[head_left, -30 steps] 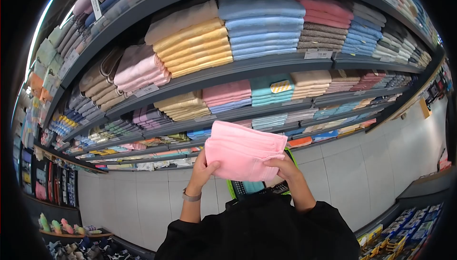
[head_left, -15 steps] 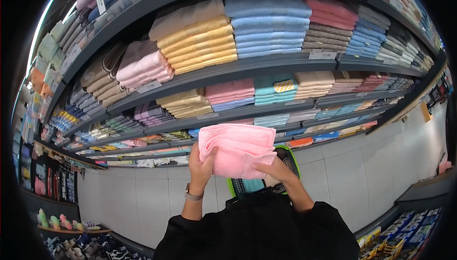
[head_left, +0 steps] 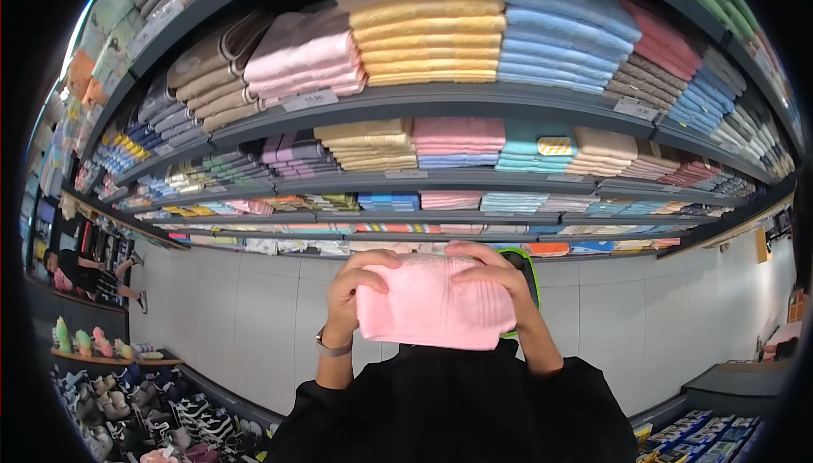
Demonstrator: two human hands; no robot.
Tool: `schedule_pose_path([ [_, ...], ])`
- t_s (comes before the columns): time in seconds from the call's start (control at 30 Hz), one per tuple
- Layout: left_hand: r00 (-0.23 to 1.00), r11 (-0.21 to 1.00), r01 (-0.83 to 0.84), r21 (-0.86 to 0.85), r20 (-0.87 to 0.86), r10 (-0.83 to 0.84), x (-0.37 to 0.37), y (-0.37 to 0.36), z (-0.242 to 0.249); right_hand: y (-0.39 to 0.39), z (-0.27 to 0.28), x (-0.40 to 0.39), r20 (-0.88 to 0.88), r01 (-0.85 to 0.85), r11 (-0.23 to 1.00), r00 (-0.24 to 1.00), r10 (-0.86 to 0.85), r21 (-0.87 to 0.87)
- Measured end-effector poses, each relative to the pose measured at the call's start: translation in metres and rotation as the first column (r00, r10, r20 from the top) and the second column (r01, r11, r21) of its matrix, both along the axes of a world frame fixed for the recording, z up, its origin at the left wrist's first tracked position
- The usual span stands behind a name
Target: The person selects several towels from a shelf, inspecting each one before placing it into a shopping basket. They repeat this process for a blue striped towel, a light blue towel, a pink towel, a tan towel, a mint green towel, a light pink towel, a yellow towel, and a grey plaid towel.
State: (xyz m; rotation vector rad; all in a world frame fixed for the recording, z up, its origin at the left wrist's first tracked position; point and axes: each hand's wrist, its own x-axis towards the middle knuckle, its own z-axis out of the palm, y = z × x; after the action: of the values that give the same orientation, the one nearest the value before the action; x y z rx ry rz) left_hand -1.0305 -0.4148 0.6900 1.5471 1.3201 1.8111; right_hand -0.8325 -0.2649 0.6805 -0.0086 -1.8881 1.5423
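Note:
A folded pink towel [head_left: 436, 302] is held up in front of my chest, its broad side facing me. My left hand [head_left: 360, 285] grips its upper left corner, with a watch on that wrist. At the upper right, my right hand [head_left: 495, 277] has its fingers over the top edge and side of the towel. Below and behind the towel on the right shows part of a green-rimmed basket [head_left: 535, 281]; its contents are mostly hidden.
Shelves [head_left: 508, 99] ahead hold stacks of folded towels, among them yellow towels [head_left: 428, 39] and blue towels [head_left: 563, 35]. A person [head_left: 80, 272] is at the far left. Shoes [head_left: 127, 412] fill a rack at lower left. Tiled floor [head_left: 627, 319] lies below.
The towel has been turned so a flat side faces me and its layered folds no longer show. Both hands have shifted to its upper corners. The view has moved left, bringing a person into sight.

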Motion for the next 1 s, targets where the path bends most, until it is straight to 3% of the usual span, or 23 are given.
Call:
schedule_pose_path([
  [0.03, 1.0, 1.0, -0.011, -0.01, 0.01, 0.011, -0.005, -0.006, -0.002, -0.006, 0.015, -0.005, -0.038, 0.03, 0.978, 0.999, -0.023, 0.204],
  [0.1, 0.996, 0.994, 0.014, 0.111, 0.082, -0.023, -0.016, -0.018, -0.003, -0.014, 0.028, -0.016, -0.04, 0.02, 0.966, 0.999, -0.01, 0.257],
  [0.17, 0.998, 0.992, 0.002, 0.129, 0.069, -0.011, -0.025, -0.026, 0.004, -0.022, 0.029, -0.028, -0.05, 0.017, 0.946, 0.999, -0.001, 0.323],
  [0.23, 0.993, 0.995, 0.009, 0.102, 0.113, -0.021, -0.033, -0.033, 0.011, -0.028, 0.028, -0.037, -0.009, -0.077, 0.991, 0.997, 0.078, 0.112],
  [0.27, 0.993, 0.995, 0.009, 0.104, 0.115, -0.021, -0.039, -0.039, 0.006, -0.03, 0.022, -0.037, 0.034, -0.025, 0.995, 0.999, 0.021, 0.097],
  [0.3, 0.972, 0.998, -0.061, -0.024, 0.227, 0.065, -0.044, -0.045, 0.001, -0.036, 0.016, -0.037, 0.079, 0.031, 0.996, 0.996, -0.037, 0.084],
  [0.33, 0.933, 0.981, -0.112, -0.159, 0.324, 0.159, -0.05, -0.05, -0.002, -0.05, 0.01, -0.038, 0.134, 0.13, 0.934, 0.987, -0.09, -0.333],
  [0.37, 0.934, 0.982, -0.105, -0.158, 0.325, 0.152, -0.053, -0.052, -0.005, -0.053, 0.007, -0.042, 0.135, 0.138, 0.933, 0.986, -0.098, -0.332],
  [0.43, 0.854, 0.967, -0.067, -0.246, 0.487, 0.183, -0.054, -0.051, 0.002, -0.059, 0.015, -0.053, 0.253, 0.196, 0.737, 0.967, -0.035, -0.647],
  [0.47, 0.861, 0.966, -0.036, -0.255, 0.483, 0.16, -0.058, -0.051, 0.0, -0.062, 0.017, -0.058, 0.259, 0.216, 0.694, 0.965, -0.044, -0.687],
  [0.7, 0.784, 0.935, 0.016, -0.354, 0.585, 0.208, -0.063, -0.057, -0.024, -0.069, -0.002, -0.056, 0.267, 0.191, 0.708, 0.964, -0.003, -0.68],
  [0.77, 0.712, 0.905, 0.047, -0.422, 0.65, 0.266, -0.061, -0.06, -0.036, -0.069, -0.013, -0.056, 0.258, 0.104, 0.596, 0.95, 0.179, -0.796],
  [0.87, 0.695, 0.86, 0.084, -0.504, 0.648, 0.312, -0.056, -0.065, -0.064, -0.073, -0.056, -0.059, 0.233, 0.085, 0.526, 0.947, 0.222, -0.846],
  [0.97, 0.659, 0.792, 0.162, -0.588, 0.662, 0.357, -0.048, -0.078, -0.12, -0.081, -0.108, -0.043, 0.292, 0.162, 0.455, 0.928, 0.231, -0.876],
  [1.0, 0.48, 0.799, 0.272, -0.536, 0.795, 0.37, -0.04, -0.084, -0.144, -0.08, -0.123, -0.031, 0.294, 0.166, 0.449, 0.927, 0.233, -0.878],
])
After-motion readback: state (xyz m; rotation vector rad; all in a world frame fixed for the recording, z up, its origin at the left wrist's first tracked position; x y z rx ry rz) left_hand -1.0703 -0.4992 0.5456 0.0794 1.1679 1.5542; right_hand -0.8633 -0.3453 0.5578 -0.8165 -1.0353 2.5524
